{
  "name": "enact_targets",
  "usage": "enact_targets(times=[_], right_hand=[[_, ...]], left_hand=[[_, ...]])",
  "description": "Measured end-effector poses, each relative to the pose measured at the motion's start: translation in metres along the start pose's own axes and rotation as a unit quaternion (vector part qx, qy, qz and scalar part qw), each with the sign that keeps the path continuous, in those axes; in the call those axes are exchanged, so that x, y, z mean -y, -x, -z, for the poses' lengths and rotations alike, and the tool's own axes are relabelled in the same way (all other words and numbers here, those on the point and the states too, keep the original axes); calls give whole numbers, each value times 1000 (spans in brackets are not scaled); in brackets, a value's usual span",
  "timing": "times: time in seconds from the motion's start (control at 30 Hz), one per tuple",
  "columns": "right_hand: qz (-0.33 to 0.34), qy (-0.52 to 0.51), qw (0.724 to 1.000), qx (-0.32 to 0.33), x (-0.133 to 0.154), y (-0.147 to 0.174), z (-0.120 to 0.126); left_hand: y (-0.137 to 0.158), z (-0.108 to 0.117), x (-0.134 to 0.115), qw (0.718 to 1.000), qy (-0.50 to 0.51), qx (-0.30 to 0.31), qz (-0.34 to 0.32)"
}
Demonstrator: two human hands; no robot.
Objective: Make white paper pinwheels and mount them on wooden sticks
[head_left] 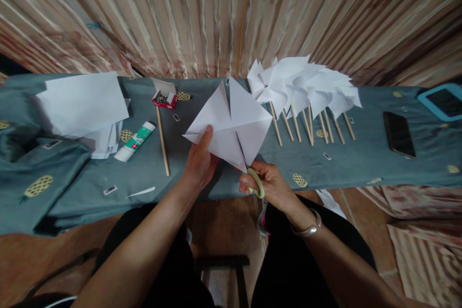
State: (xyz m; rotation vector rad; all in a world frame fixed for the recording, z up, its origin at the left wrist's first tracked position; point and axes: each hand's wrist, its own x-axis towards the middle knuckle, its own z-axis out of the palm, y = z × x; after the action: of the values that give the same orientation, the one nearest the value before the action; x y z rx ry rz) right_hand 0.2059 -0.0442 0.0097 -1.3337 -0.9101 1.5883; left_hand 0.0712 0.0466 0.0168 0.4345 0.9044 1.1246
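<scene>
Pinched by its left side, a square sheet of white paper (220, 127) is held up by my left hand (202, 161), with the thumb on top and the other fingers underneath. Creases cross the sheet, and a slit opens from its far corner toward the middle. My right hand (265, 180) grips scissors (257, 184) with light green handles. Their blade lies over the near part of the paper, pointing at the centre. Farther right, several paper pinwheels (265, 86) on wooden sticks overlap in a row.
On the blue-green cloth (361, 163) to the left are stacked white paper (84, 101), a glue stick (136, 142), a small red box (165, 98) of metal pins and a loose wooden stick (162, 142). A phone (399, 134) and a blue-framed device (443, 102) lie right. A curtain (216, 19) hangs behind.
</scene>
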Motion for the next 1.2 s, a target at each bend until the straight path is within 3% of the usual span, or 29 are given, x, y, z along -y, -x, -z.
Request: enact_targets(times=[0.6,0.93,1.13,1.2], right_hand=[[9,6,1000,-11,-4,-2,0],[-42,-23,998,43,1,1,0],[-95,57,987,116,19,15,29],[-77,73,988,110,25,18,43]], left_hand=[[1,0,0,1000,-3,-9,5],[-6,4,-6,1000,-3,-11,-8],[-24,14,-33,997,33,-37,-66],[-26,18,-39,997,30,-39,-66]])
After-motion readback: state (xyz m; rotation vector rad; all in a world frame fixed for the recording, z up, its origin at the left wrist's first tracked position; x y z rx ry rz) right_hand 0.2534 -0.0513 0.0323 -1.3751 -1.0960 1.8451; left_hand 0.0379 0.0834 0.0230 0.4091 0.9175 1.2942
